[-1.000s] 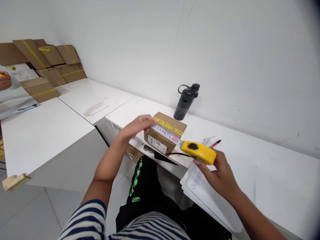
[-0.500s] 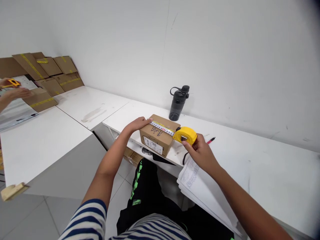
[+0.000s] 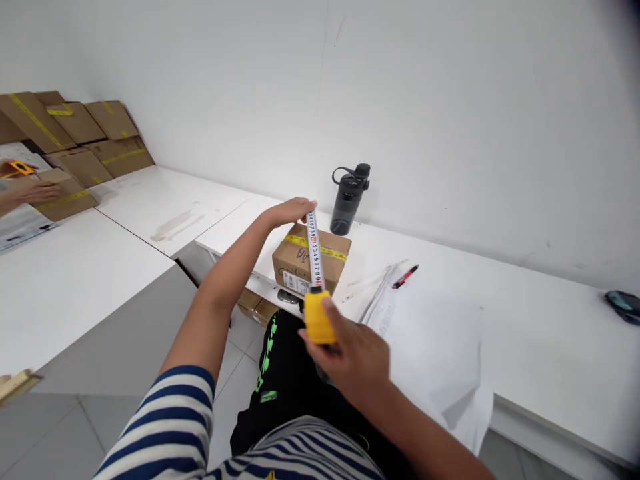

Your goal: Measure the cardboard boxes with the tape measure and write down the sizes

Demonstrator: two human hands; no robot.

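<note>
Between my left hand (image 3: 289,212), pinching the blade (image 3: 315,257) by its end, and my right hand (image 3: 357,353), gripping the yellow tape measure (image 3: 319,319), sits the box (image 3: 290,259), and if I slip, it'd probably snap back.

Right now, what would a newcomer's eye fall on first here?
Probably the yellow tape measure in the right hand, its white blade stretched over the cardboard box to the left hand. Next, the dark bottle standing behind the box near the wall, and the taped cartons stacked at far left.
</note>
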